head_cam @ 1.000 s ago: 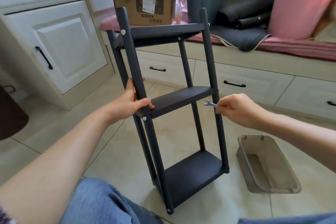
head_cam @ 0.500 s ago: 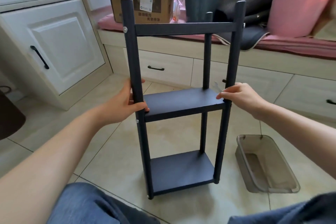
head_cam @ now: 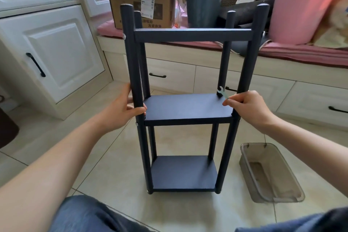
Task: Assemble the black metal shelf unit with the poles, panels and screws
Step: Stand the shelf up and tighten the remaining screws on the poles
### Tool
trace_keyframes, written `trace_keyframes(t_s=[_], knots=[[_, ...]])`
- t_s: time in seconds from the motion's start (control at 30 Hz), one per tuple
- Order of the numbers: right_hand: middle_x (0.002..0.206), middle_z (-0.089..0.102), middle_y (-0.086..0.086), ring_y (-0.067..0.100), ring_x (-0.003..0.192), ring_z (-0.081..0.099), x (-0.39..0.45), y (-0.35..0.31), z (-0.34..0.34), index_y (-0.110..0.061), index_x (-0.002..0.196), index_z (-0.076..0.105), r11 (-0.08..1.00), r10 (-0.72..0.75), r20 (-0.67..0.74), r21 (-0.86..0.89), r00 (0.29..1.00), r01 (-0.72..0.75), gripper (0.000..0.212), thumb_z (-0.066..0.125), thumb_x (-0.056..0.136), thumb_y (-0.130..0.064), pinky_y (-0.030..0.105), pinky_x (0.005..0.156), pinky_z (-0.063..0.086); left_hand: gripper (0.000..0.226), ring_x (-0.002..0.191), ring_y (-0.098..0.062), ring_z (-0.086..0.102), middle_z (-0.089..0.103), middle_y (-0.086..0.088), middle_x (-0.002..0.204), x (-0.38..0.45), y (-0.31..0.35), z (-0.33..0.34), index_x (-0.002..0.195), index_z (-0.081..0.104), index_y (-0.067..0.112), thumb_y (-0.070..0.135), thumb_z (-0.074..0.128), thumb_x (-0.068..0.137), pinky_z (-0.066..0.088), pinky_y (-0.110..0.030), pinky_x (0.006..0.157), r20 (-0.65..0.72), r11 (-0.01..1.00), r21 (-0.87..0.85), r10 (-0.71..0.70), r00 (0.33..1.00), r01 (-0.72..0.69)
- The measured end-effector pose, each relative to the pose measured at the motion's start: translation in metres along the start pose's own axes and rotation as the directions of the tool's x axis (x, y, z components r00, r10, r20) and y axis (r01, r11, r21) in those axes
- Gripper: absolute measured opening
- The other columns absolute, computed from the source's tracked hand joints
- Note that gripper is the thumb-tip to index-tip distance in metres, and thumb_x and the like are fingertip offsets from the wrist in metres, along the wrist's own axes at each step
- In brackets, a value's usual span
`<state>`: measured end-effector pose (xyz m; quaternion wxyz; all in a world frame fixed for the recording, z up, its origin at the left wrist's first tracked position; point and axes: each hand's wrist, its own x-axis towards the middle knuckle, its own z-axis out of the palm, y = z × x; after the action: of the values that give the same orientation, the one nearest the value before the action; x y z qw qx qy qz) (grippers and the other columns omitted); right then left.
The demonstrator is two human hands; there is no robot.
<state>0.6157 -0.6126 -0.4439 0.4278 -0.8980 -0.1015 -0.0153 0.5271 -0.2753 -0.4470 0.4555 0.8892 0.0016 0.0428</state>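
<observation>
We have the shelf unit standing upright on the tiled floor, all three panels seated between four poles, so we judge assembly near its end: the step in hand looks like squaring up and checking the frame. Our left hand wraps the front left pole just above the middle panel. Our right hand curls around the front right pole at the same height and pinches a small wrench. Next move, we judge: bring the wrench to a screw and snug it. Open floor lies left of the unit; a clear plastic bin sits near its right foot, and the drawer fronts stand behind.
</observation>
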Motion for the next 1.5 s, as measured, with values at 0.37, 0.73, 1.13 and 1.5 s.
trace_keyframes(t_s=[0.37, 0.73, 1.13, 1.5], knots=[[0.091, 0.056, 0.003, 0.024, 0.076, 0.058, -0.022, -0.022, -0.023, -0.014, 0.087, 0.078, 0.961, -0.275, -0.168, -0.036, 0.947, 0.273, 0.014, 0.065, 0.093, -0.011, 0.030, 0.076, 0.048, 0.053, 0.095, -0.015, 0.069, 0.064, -0.004, 0.106, 0.020, 0.009, 0.016, 0.131, 0.039, 0.028, 0.004, 0.068, 0.093, 0.061, -0.028, 0.069, -0.233, 0.994, -0.111, -0.042, 0.972, 0.017], [0.083, 0.050, -0.007, 0.004, 0.073, 0.050, -0.033, -0.040, -0.025, -0.019, 0.089, 0.078, 0.935, -0.350, -0.108, 0.013, 0.931, 0.353, 0.012, 0.067, 0.091, -0.015, 0.005, 0.068, 0.036, 0.050, 0.079, -0.009, 0.071, 0.060, -0.012, 0.113, 0.034, -0.004, 0.030, 0.131, 0.040, 0.021, 0.000, 0.065, 0.094, 0.062, -0.029, 0.064, -0.275, 0.993, -0.091, -0.100, 0.956, 0.078], [0.085, 0.052, -0.004, -0.003, 0.079, 0.048, -0.033, -0.062, -0.026, -0.017, 0.090, 0.078, 0.918, -0.370, -0.103, 0.109, 0.923, 0.380, 0.014, 0.065, 0.092, -0.013, 0.006, 0.073, 0.040, 0.064, 0.098, -0.027, 0.067, 0.057, -0.012, 0.130, 0.038, 0.002, 0.033, 0.145, 0.035, 0.017, 0.003, 0.067, 0.092, 0.058, -0.031, 0.074, -0.382, 0.982, 0.046, -0.151, 0.912, 0.182], [0.094, 0.052, -0.004, 0.008, 0.090, 0.054, -0.027, -0.102, 0.006, -0.020, 0.098, 0.079, 0.900, -0.405, -0.054, 0.150, 0.913, 0.409, 0.014, 0.065, 0.093, -0.020, 0.015, 0.080, 0.046, 0.087, 0.148, -0.011, 0.029, 0.031, 0.010, 0.160, 0.014, 0.091, 0.084, 0.157, 0.024, 0.029, 0.047, 0.073, 0.087, 0.027, -0.023, 0.110, 0.234, 0.991, 0.134, -0.027, 0.972, -0.005]])
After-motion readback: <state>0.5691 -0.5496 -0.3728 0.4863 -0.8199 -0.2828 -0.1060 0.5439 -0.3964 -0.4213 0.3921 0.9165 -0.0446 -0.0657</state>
